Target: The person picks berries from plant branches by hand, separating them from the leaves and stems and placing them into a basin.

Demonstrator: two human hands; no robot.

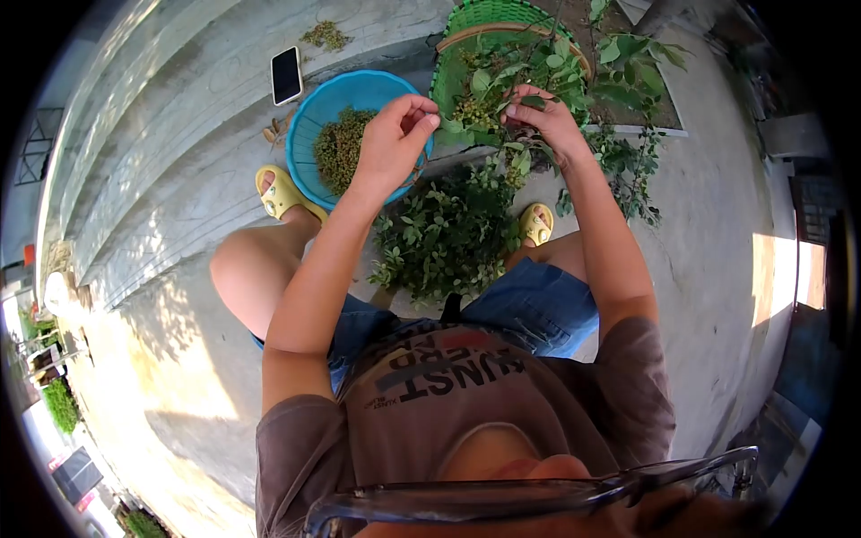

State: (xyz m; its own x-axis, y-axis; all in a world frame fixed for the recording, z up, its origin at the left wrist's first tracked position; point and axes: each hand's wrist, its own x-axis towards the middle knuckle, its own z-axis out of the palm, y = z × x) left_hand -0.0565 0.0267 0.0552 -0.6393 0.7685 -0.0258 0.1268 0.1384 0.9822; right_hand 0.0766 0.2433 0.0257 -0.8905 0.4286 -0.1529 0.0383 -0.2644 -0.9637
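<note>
My left hand is closed over the right side of a blue plastic basin, thumb and curled fingertips together. Whatever is between them is too small to make out. Inside the basin lies a heap of small greenish-brown berries. My right hand pinches a leafy branch in front of a green woven basket. A cluster of green berries is beside its fingertips, to the left. Leaves hide part of those fingers. More leafy branches fill the basket.
Between my feet, in yellow sandals, lies a pile of leafy cuttings. A phone rests on the concrete step left of the basin, near a small heap of berry sprigs. Concrete steps rise on the left.
</note>
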